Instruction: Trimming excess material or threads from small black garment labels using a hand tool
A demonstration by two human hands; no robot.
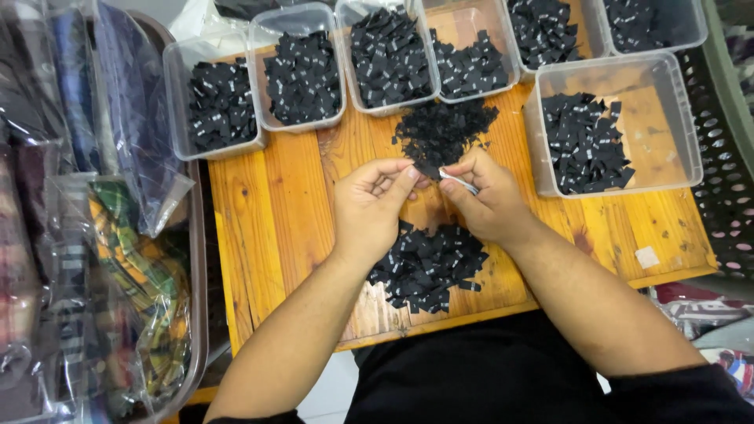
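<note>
Head view, looking straight down on a small wooden table [267,212]. Both hands meet over its middle. The left hand [373,206] is curled, thumb and forefinger pinched together on something small and dark at the near edge of a loose heap of black fabric labels [440,129]; exactly what it pinches is too small to tell. The right hand [488,196] is closed around a small pair of pale snips [459,182], the tips pointing toward the left thumb, just beside it.

Below the hands, nearer the person, lies a second pile of black labels [428,267] with small white markings, spread flat on the wood and touching the left wrist's edge.

Along the far side stands a row of clear plastic tubs [302,74], each holding more black labels. A larger clear tub [667,126] sits to the right, about half filled on its left side.

On the left, a brown tray [196,259] holds folded patterned cloth in clear bags [133,267]. On the far right, a dark perforated basket [726,180] rims the frame.
</note>
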